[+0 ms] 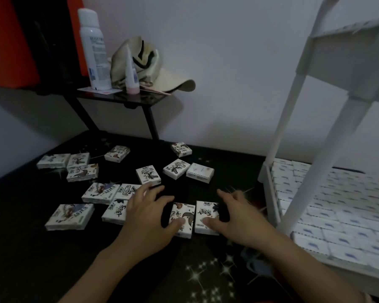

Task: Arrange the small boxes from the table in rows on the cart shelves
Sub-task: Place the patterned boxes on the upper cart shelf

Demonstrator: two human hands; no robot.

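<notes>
Several small white boxes with ink-style prints lie scattered on the dark table (31,248). Two of them sit side by side near the front: one box (183,217) under my left hand's thumb and another box (206,212) under my right hand's thumb. My left hand (148,217) spreads its fingers over the table left of the pair, thumb resting on the left box. My right hand (239,217) lies right of the pair, thumb on the right box, fingers stretched forward. At the right stands the white cart (293,132), its lower shelf (269,186) packed with rows of boxes (341,206).
A small black side shelf (123,98) at the back holds a white spray bottle (94,49), a small tube (131,73) and a beige cap (153,66). A red and black object (20,40) stands at the far left. The cart's upper shelf (354,62) hangs over the right side.
</notes>
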